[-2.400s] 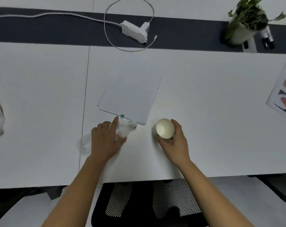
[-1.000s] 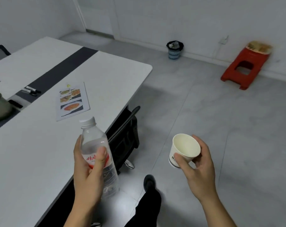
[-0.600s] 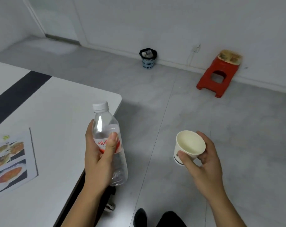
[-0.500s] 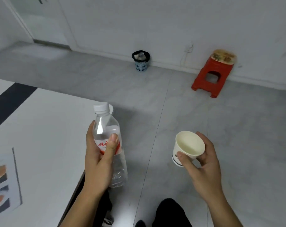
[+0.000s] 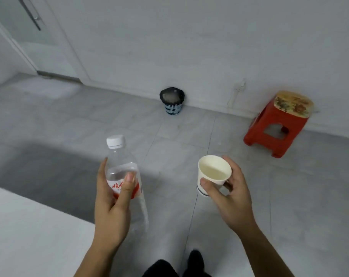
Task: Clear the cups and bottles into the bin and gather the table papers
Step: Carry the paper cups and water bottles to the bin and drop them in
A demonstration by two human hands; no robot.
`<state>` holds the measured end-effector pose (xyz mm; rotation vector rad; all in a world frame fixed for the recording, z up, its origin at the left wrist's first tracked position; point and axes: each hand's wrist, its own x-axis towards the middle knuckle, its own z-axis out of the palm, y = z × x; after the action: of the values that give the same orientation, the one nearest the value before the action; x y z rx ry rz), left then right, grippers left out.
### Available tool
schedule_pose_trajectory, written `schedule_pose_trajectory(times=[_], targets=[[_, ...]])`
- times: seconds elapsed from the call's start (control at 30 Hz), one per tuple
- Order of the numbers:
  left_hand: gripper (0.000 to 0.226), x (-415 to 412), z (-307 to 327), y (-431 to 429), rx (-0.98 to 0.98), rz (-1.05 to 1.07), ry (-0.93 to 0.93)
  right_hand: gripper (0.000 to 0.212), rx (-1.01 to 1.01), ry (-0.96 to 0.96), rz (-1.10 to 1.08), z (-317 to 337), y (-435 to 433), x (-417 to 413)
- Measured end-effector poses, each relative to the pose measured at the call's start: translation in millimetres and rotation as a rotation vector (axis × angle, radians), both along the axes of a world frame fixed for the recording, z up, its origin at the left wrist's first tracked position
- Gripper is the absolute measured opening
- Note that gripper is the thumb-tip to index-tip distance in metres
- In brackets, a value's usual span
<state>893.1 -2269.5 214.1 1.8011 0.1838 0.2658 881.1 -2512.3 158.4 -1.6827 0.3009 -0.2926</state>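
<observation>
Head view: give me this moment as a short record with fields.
left hand: grips bottle, upright
right hand: holds cup, mouth up, looks empty
bin: on floor by wall, apart from both hands
stool: red, right of bin
table: white corner, lower left
task stage: bottle and cup carried, not yet binned

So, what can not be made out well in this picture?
Head view only.
bin: contents too far and blurred.
bottle: label partly covered by the thumb of the left hand.
cup: print near base hidden by right hand.
table: cut off by left and bottom edges; no papers in view.
</observation>
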Motion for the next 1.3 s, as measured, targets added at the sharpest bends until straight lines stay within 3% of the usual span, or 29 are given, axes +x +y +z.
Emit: schedule_pose_trajectory(times=[0.33, 0.47, 0.63, 0.8, 0.93, 1.07, 1.17, 1.3], targets=[[0.065, 278, -41, -13, -0.106, 0.149, 0.058, 0.082, -0.079, -0.005, 0.111, -23, -7, 307], [0.071, 414, -33, -22, -0.160, 0.104, 0.077, 0.084, -0.114, 0.007, 0.067, -12, -19, 427], [0.080, 569, -12, -45, -0.082, -0.008, 0.046, 0.085, -0.062, 0.021, -0.009, 6, -44, 551], [0.081, 701, -26, -80, -0.050, -0.044, 0.064, 0.078, -0.008, 0.069, -0.080, -16, -75, 672], [0.048, 803, -58, -113, -0.049, -0.016, 0.115, 0.081, 0.010, 0.108, -0.035, -54, -101, 787], [0.046, 898, -67, -142, -0.080, 0.029, 0.188, 0.074, 0.019, 0.159, 0.037, -68, -130, 903], [0.042, 969, -62, -157, -0.076, 0.057, 0.186, 0.080, -0.026, 0.209, 0.109, -68, -149, 983], [0.058, 1045, -77, -170, -0.074, 0.108, 0.215, 0.080, -0.062, 0.290, 0.186, -85, -164, 1069]])
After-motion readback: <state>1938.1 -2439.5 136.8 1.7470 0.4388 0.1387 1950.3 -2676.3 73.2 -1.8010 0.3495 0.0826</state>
